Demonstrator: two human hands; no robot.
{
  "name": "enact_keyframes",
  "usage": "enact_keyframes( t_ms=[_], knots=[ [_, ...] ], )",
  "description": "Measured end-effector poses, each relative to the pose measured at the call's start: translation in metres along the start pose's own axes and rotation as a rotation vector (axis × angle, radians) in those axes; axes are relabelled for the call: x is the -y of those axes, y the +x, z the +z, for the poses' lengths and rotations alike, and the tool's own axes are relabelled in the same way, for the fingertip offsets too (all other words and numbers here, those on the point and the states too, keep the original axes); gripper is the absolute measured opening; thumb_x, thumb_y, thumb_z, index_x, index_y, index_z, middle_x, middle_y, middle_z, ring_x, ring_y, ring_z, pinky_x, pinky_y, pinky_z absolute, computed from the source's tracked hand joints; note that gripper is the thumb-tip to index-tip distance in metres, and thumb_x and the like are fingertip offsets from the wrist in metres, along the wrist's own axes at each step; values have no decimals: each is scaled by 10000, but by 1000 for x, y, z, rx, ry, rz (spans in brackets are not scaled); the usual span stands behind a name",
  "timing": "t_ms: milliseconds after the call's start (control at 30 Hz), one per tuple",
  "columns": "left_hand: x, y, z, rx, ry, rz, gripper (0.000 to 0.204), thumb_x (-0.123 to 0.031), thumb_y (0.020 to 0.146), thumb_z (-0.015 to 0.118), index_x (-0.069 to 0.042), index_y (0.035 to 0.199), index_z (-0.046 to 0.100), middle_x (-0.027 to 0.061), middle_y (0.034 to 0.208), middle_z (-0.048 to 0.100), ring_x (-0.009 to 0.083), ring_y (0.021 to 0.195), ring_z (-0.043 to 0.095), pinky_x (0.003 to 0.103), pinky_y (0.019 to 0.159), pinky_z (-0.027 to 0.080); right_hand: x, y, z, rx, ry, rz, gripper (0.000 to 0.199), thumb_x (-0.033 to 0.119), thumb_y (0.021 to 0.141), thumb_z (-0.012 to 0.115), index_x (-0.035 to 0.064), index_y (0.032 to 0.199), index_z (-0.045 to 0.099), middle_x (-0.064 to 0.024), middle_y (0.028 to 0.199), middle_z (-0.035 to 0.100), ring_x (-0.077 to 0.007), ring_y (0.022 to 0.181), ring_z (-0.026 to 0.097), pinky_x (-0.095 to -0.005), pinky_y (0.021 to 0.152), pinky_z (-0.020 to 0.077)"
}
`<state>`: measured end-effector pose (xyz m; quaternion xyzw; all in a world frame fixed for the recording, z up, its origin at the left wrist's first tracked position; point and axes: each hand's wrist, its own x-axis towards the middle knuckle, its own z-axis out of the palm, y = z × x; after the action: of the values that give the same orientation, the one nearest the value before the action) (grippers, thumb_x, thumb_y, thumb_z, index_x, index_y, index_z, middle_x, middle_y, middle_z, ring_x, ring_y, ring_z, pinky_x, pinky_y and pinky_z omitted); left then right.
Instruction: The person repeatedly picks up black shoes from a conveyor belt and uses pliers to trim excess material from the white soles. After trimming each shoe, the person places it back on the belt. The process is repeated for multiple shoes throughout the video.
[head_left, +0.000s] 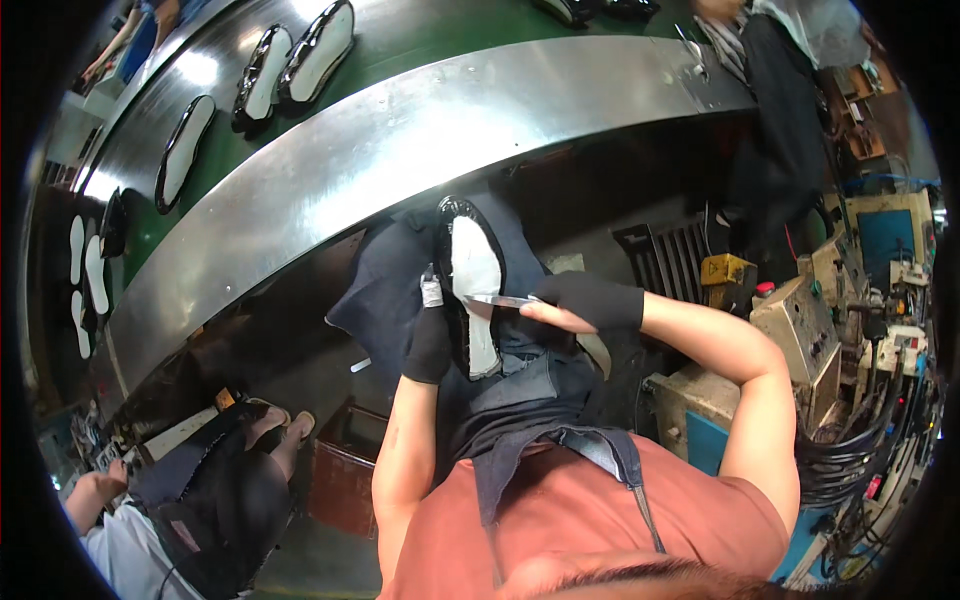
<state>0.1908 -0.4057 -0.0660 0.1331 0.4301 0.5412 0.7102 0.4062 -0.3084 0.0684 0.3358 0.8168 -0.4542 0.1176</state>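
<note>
In the head view, the left hand, in a black glove, is clamped around the side of a glossy black shoe upper with a white insole board facing up. The shoe lies sole-up on the person's dark blue apron, in the lap, just below the curved steel edge of the conveyor. The right hand, also in a black glove, is closed on a thin metal blade whose tip lies across the white board about midway along it. The two hands sit close together, one on each side of the shoe.

The shoe looks light and fairly stiff along the board, while its glossy rim seems likely to slip; gripping across the waist, as the left hand does, seems the steadiest hold. More white-soled black shoes lie on the green belt beyond.
</note>
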Motion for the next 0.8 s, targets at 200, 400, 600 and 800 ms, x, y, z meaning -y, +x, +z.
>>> enact_keyframes(
  t_ms=[200,400,600,800],
  knots=[
    [27,16,-3,-83,12,113,686,-554,1014,305,-20,1439,377,98,1375,495,217,1227,485,327,1054,368,13,6,4,-219,-350,-41,458,420,955,496,25,788,658,-214,728,630,-392,703,631,-464,618,486],
    [18,28,15,-327,690,621,512,-305,986,503,38,1353,407,214,1292,543,315,1201,530,381,1012,397,-40,24,3,-211,-268,-203,441,433,927,537,39,775,663,-195,700,631,-391,643,620,-479,584,476],
    [9,21,6,-379,841,658,680,-343,915,626,14,1417,337,218,1333,509,327,1232,507,399,1043,375,16,3,-25,34,-555,-206,438,439,894,564,57,729,703,-190,708,643,-355,660,645,-449,614,499],
    [-26,6,7,153,-282,-16,588,-419,997,493,-64,1447,363,89,1333,530,195,1157,540,345,994,425,13,25,5,-57,-365,-579,446,430,930,545,26,777,655,-215,753,626,-382,711,625,-454,633,483]
  ],
)
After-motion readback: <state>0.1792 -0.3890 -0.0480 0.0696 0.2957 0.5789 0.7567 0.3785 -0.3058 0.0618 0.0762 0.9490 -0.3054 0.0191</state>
